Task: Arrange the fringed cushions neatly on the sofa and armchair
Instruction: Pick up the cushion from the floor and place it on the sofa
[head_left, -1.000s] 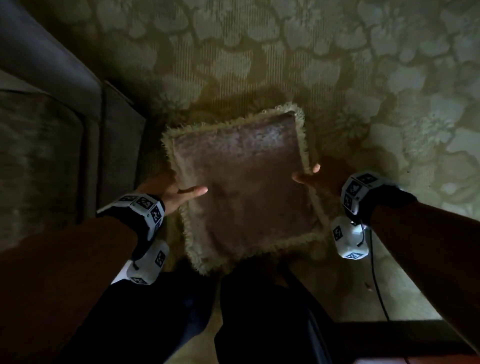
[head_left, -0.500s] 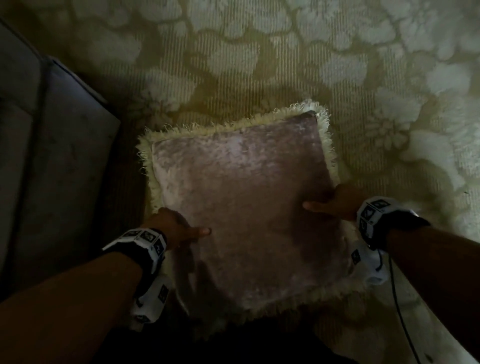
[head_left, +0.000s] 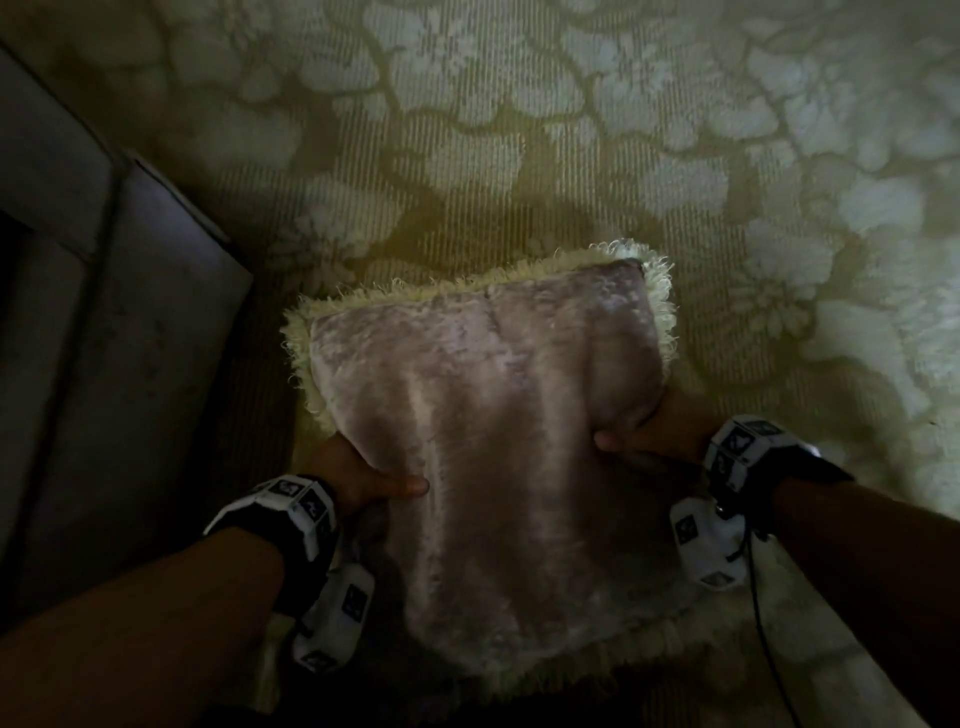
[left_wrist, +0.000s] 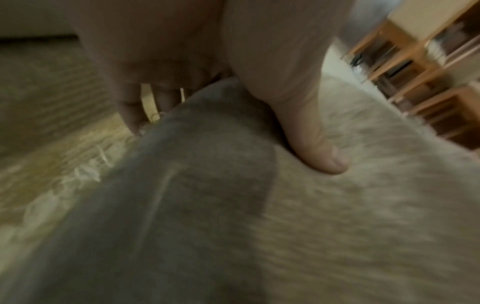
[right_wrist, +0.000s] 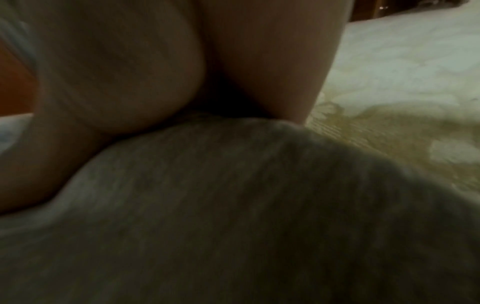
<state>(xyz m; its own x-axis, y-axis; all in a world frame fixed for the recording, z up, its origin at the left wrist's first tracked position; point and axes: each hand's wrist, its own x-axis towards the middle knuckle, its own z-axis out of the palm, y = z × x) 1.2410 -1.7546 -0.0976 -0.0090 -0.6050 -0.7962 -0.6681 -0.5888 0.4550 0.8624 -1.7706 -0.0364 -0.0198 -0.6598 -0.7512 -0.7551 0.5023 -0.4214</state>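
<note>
A mauve velvet cushion (head_left: 493, 441) with a cream fringe fills the middle of the head view, above the carpet. My left hand (head_left: 363, 473) grips its left edge, thumb on top and fingers underneath. My right hand (head_left: 649, 436) grips the right edge the same way, denting the fabric. In the left wrist view my left hand (left_wrist: 233, 102) has its thumb pressed into the cushion (left_wrist: 285, 226), with the fringe beside the fingers. The right wrist view shows my right hand (right_wrist: 155, 82) clasped over the cushion (right_wrist: 233, 205) edge. Both views are blurred.
A grey upholstered seat (head_left: 104, 338) stands at the left, close to the cushion's left edge. The floor is a pale green carpet (head_left: 571, 130) with a flower pattern. Wooden shelving (left_wrist: 428, 72) shows in the background of the left wrist view.
Both hands have closed on the cushion's side edges and lifted it off the carpet toward me. The view has shifted closer, and the cushion now looks larger.
</note>
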